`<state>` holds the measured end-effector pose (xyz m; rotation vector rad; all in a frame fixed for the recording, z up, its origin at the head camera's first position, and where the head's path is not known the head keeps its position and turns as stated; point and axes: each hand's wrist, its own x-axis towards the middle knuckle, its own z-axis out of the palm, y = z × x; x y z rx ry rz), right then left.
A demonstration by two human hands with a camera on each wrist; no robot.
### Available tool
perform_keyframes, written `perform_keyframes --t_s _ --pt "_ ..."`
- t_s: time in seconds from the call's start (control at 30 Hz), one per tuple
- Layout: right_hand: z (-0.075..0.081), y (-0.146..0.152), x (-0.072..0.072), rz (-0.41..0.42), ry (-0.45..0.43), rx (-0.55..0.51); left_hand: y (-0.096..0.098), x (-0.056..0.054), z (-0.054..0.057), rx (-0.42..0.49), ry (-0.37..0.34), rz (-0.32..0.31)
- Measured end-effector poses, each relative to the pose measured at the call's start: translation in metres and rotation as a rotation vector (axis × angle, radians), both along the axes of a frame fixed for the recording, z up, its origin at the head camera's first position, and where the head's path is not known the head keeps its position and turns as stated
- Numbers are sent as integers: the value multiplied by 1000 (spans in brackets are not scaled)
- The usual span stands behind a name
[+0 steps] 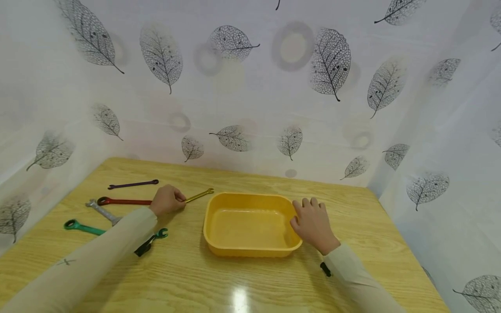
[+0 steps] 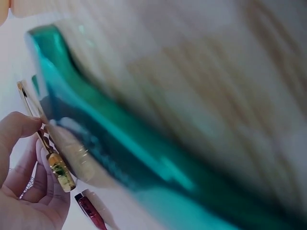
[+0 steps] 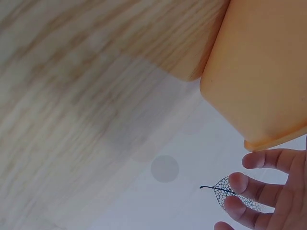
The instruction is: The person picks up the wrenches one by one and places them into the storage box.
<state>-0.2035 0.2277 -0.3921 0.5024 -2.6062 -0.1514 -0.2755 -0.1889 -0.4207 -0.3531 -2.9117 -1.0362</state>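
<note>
left hand (image 1: 167, 200) is pinched on gold wrench (image 1: 198, 196), right hand (image 1: 313, 222) loosely spread at yellow tray (image 1: 250, 251), nothing yet placed inside, four wrenches (image 1: 127, 201) left outside.

Wood-grain worktop (image 1: 188, 278), bearing a yellow basin (image 1: 254, 252); left of it, a purple combination wrench (image 1: 133, 184), red wrench (image 1: 129, 201), silver wrench (image 1: 102, 211) and green wrench (image 1: 88, 228).

gold wrench (image 1: 200, 195) to tray (image 1: 252, 228): seemingly tight
</note>
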Motion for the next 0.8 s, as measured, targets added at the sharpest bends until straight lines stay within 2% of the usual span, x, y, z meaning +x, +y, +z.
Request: perform_keyframes --t_s 0.8 --pt "1 -2 0 -16 -15 15 3 1 5 44 -3 20"
